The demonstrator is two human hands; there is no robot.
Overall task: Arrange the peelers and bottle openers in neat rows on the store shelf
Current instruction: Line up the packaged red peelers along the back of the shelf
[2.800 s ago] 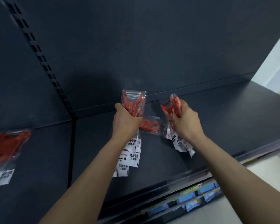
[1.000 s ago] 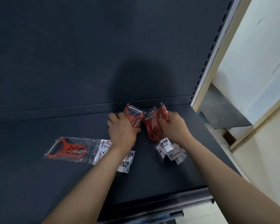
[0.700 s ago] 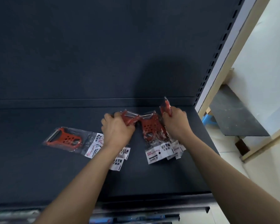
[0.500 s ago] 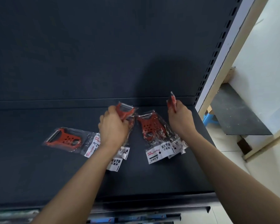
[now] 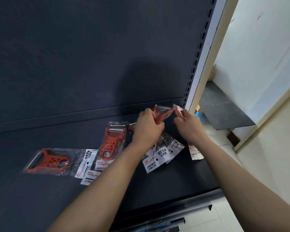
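1. Shelf [image 5: 166,185]: both forearms reach in over its dark front lip. The deck between them is bare.

2. Placed stock: a sideways peeler [image 5: 47,162] lies flat in its clear bag at the left, blade to the left. A second peeler [image 5: 113,141] lies just beside it, blade toward the back. Their white label ends overlap.

3. Left hand [image 5: 147,129]: the fingers are curled tightly round a bundle of bagged peelers [image 5: 163,113]. It is held above the deck near the right end of the shelf, with its label cards [image 5: 159,156] hanging below the wrist.

4. Right hand [image 5: 189,128]: the fingers pinch a separate packet [image 5: 178,109], close to the bundle and just in front of the slotted upright [image 5: 197,57].

5. Back panel [image 5: 90,56]: plain and dark, nothing hung on it.

Hazards
- The bags are glossy, so one may slide out of the bundle if the grasp loosens.
- The packet is near the open shelf end, and a careless set-down could send it over the side.
- The two placed peelers point different ways, so adding to them without turning one gives a crooked row.

Not determinable
- The number of bags in the bundle or the packet.
- The fingertips, which are hidden behind the plastic.
- Whether any item is a bottle opener.
- The packet's printing, which is blurred.
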